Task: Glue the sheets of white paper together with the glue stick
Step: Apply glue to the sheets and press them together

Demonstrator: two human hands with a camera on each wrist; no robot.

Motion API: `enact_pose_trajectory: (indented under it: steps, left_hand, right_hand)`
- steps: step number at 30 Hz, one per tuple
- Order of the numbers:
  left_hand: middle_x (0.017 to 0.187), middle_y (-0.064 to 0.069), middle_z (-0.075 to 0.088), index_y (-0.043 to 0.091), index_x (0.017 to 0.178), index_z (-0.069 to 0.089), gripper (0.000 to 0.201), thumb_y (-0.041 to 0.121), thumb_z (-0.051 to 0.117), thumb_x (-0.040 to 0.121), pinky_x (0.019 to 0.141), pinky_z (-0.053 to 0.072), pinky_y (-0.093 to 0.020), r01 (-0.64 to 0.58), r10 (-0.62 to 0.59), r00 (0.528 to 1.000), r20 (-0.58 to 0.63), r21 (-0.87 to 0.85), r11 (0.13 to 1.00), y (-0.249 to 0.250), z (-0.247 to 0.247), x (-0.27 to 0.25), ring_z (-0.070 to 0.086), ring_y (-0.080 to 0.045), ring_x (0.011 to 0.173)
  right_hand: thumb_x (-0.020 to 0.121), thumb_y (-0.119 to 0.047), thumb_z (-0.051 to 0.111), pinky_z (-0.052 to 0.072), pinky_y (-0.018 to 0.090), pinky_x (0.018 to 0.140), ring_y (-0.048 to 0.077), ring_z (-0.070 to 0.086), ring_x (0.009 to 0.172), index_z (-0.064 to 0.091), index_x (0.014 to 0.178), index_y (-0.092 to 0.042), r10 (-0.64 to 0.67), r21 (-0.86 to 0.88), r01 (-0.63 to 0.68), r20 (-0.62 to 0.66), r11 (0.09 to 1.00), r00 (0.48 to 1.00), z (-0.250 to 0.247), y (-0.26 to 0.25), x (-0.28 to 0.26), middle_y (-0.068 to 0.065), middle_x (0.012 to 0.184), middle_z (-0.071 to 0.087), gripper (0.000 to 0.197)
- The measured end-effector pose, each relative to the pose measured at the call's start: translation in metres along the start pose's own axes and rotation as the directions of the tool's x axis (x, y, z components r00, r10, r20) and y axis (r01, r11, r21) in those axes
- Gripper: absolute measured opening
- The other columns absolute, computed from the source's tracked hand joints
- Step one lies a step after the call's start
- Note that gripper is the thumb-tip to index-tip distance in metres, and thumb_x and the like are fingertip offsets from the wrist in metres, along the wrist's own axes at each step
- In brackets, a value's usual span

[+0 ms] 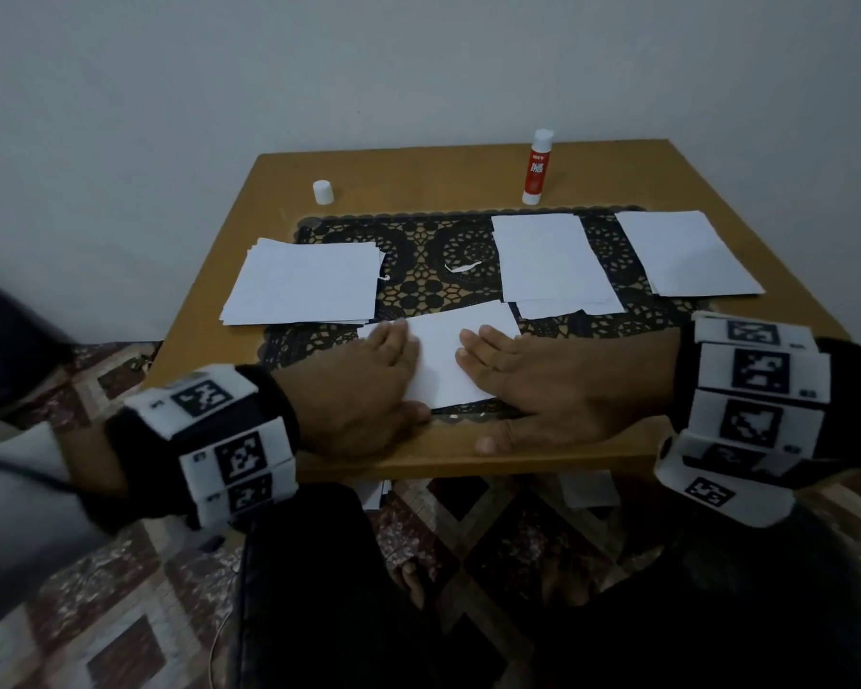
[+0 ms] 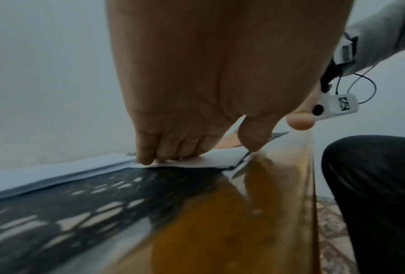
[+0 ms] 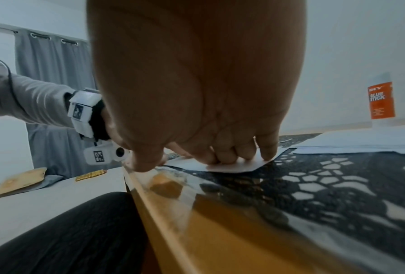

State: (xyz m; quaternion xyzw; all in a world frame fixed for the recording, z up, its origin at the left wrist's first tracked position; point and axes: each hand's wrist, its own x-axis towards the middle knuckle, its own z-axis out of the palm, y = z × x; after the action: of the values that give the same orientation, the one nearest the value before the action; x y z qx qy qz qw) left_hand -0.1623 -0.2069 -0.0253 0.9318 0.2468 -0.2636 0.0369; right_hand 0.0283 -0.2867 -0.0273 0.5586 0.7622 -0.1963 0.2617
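Observation:
A small white sheet of paper (image 1: 448, 360) lies on the black lace mat (image 1: 438, 256) near the table's front edge. My left hand (image 1: 369, 375) presses flat on its left side, fingers straight. My right hand (image 1: 528, 380) presses flat on its right side. The left wrist view shows my left fingers (image 2: 150, 150) pushing down on the paper (image 2: 220, 157). My right fingers (image 3: 264, 148) push on the sheet's corner (image 3: 239, 165) in the right wrist view. The uncapped glue stick (image 1: 537, 166) stands at the back right, also seen as an orange label (image 3: 382, 100). Its white cap (image 1: 323, 192) stands at the back left.
A stack of white sheets (image 1: 304, 285) lies at the left of the wooden table (image 1: 210, 300). Two more stacks (image 1: 553, 261) (image 1: 687, 253) lie at the right. A torn paper scrap (image 1: 461, 267) sits mid-mat. My dark-trousered legs (image 1: 319, 589) are under the front edge.

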Motion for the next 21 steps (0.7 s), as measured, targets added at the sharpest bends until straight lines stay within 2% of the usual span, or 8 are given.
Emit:
enact_pose_trajectory:
  steps: [4,8,10,12,14,17,19,21]
  left_hand:
    - [0.155,-0.012,-0.022,0.008,0.15,-0.013,0.083,0.06,0.018,0.093,0.121,0.002,-0.033,-0.106,0.109,0.99,0.09,-0.04,0.994,0.008,0.004,-0.009,-0.015,-0.021,0.145]
    - [0.156,-0.011,-0.02,0.009,0.149,-0.014,0.081,0.059,0.018,0.094,0.12,0.004,-0.033,0.043,-0.04,0.998,0.044,-0.054,0.998,-0.013,-0.003,-0.002,-0.012,-0.021,0.146]
    - [0.157,-0.009,-0.017,0.011,0.151,-0.009,0.078,0.057,0.021,0.096,0.119,0.006,-0.031,0.006,-0.001,0.998,0.065,-0.076,0.997,-0.008,-0.008,-0.001,-0.006,-0.02,0.147]
    - [0.16,-0.007,-0.002,0.014,0.153,0.004,0.072,0.053,0.028,0.098,0.117,0.015,-0.03,-0.046,0.047,0.999,0.012,-0.097,0.994,0.001,-0.013,0.0,0.01,-0.02,0.146]
    - [0.156,-0.004,0.024,0.017,0.15,0.021,0.065,0.047,0.042,0.096,0.112,0.027,-0.03,-0.036,0.021,0.991,-0.134,-0.109,0.993,-0.001,-0.019,0.006,0.031,-0.021,0.138]
    - [0.143,-0.007,0.035,0.019,0.144,0.031,0.069,0.049,0.058,0.088,0.103,0.035,-0.034,0.041,-0.067,0.97,-0.236,-0.111,0.993,-0.012,-0.022,0.024,0.035,-0.024,0.127]
    - [0.139,-0.009,0.035,0.018,0.138,0.034,0.075,0.054,0.064,0.081,0.1,0.038,-0.037,0.105,-0.126,0.973,-0.194,-0.118,0.988,-0.016,-0.024,0.035,0.035,-0.027,0.124]
    - [0.135,-0.01,0.037,0.018,0.135,0.035,0.082,0.057,0.07,0.074,0.098,0.041,-0.039,0.158,-0.175,0.975,-0.135,-0.128,0.979,-0.018,-0.03,0.044,0.037,-0.028,0.122]
  right_hand:
    - [0.088,-0.073,0.021,-0.001,0.041,0.122,0.021,-0.024,0.145,-0.022,0.149,-0.011,0.004,0.002,-0.004,0.002,1.0,1.0,0.0,-0.002,-0.001,0.008,0.156,-0.029,0.097]
    - [0.088,-0.074,0.021,0.0,0.042,0.122,0.022,-0.023,0.145,-0.022,0.149,-0.009,-0.001,-0.014,0.0,-0.014,1.0,1.0,0.003,-0.003,-0.001,0.009,0.156,-0.029,0.099]
    - [0.087,-0.074,0.021,0.001,0.042,0.122,0.024,-0.022,0.146,-0.021,0.149,-0.008,0.005,-0.027,-0.005,-0.032,1.0,0.999,0.004,-0.004,-0.001,0.012,0.156,-0.028,0.1]
    - [0.087,-0.074,0.022,0.002,0.042,0.122,0.024,-0.021,0.146,-0.02,0.15,-0.007,0.008,-0.019,-0.009,-0.04,1.0,0.999,0.004,-0.005,-0.001,0.012,0.157,-0.027,0.1]
    - [0.088,-0.073,0.023,0.003,0.04,0.122,0.024,-0.018,0.147,-0.016,0.151,-0.008,0.015,0.007,-0.014,-0.06,1.0,0.998,0.003,-0.005,0.0,0.011,0.158,-0.024,0.099]
    - [0.096,-0.063,0.028,0.011,0.039,0.122,0.026,0.001,0.149,0.007,0.154,-0.007,0.04,0.05,-0.033,-0.161,0.998,0.986,0.001,-0.005,-0.002,0.012,0.162,-0.003,0.084]
    - [0.101,-0.05,0.031,0.024,0.042,0.116,0.03,0.022,0.142,0.029,0.148,-0.007,0.046,0.029,-0.04,-0.265,0.999,0.963,0.001,-0.006,-0.001,0.015,0.156,0.022,0.064]
    - [0.103,-0.042,0.032,0.029,0.041,0.111,0.029,0.031,0.134,0.04,0.142,-0.009,0.045,0.013,-0.043,-0.328,0.999,0.944,0.001,-0.007,0.001,0.014,0.149,0.033,0.052]
